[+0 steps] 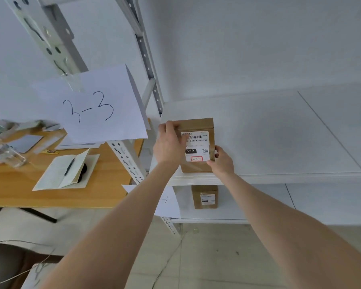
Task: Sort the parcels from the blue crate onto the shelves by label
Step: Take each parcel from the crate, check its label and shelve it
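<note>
Head camera is showing both hands holding one brown parcel [198,126] on the white shelf [279,130]. Left hand [169,146] is gripping its left edge, and right hand [222,160] is pinching its lower right corner.

Soft, even, bright light; wide-angle bending and blur toward the edges.

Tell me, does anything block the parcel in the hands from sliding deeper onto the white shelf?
Nothing visible. The parcel sits at the front of the shelf, held by the left hand and right hand; the board behind it is bare.
</note>
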Demonstrator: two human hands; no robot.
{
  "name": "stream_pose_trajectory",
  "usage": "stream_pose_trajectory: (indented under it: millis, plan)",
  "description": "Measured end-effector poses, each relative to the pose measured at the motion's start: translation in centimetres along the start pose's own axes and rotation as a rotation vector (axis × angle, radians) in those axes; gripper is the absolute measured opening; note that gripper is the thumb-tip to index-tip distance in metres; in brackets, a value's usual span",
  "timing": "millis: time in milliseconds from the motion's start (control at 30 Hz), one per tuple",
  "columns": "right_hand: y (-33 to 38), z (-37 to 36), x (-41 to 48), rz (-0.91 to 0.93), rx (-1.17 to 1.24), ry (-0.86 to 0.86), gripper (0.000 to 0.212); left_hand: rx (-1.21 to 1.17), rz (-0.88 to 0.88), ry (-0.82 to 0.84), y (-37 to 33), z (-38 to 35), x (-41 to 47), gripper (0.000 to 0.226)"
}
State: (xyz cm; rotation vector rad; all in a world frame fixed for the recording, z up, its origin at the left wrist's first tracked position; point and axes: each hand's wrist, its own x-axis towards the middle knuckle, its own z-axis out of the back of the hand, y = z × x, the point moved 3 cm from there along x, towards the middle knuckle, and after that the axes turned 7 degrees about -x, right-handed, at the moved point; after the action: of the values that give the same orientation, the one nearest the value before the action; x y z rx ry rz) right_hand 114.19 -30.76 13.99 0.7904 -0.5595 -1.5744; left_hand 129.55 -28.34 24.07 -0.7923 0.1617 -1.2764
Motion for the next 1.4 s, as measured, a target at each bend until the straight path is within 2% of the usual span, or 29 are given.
stream_pose_trajectory:
  millis: [200,300,400,533,667,800,900,1067,1300,1400]
  plan:
    - [0.2,-0.8,-0.5,-0.006,-0.034,-0.008,0.061,0.086,-0.086,-0.008,0.3,0.0,-0.5,0.036]
    - [1.2,0.7,-1.1,0.007,-0.085,-0.083,0.079,0.128,-0.193,0.022,0.1,-0.2,-0.6,0.037]
    - [2.9,3.5,-1.8,0.143,-0.164,-0.191,0.094,0.21,-0.285,0.062,0.0,-0.2,-0.6,0.041]
    - [6.0,5.7,-2.5,0.386,-0.418,-0.231,0.083,0.31,-0.329,0.089,-0.3,0.1,-0.7,0.055]
    - [7.0,5.9,-2.4,0.411,-0.573,-0.179,0.066,0.358,-0.372,0.121,-0.8,0.2,-0.9,0.065]
    - [6.5,5.8,-2.2,0.373,-0.497,-0.179,0.059,0.333,-0.367,0.154,-1.0,-0.2,-0.8,0.067]
    - [6.2,5.2,-2.3,0.407,-0.54,-0.21,0.064,0.338,-0.382,0.159,-0.7,-0.7,-0.7,0.067]
    - [5.9,4.5,-1.5,0.372,-0.444,-0.21,0.062,0.34,-0.409,0.159,-0.4,-1.2,-0.5,0.07]
    - [6.5,4.7,-0.4,0.364,-0.503,-0.232,0.059,0.329,-0.392,0.163,-0.3,-1.7,0.9,0.07]
    - [6.7,4.4,0.4,0.373,-0.533,-0.241,0.064,0.33,-0.389,0.154,-0.3,-1.9,1.8,0.068]
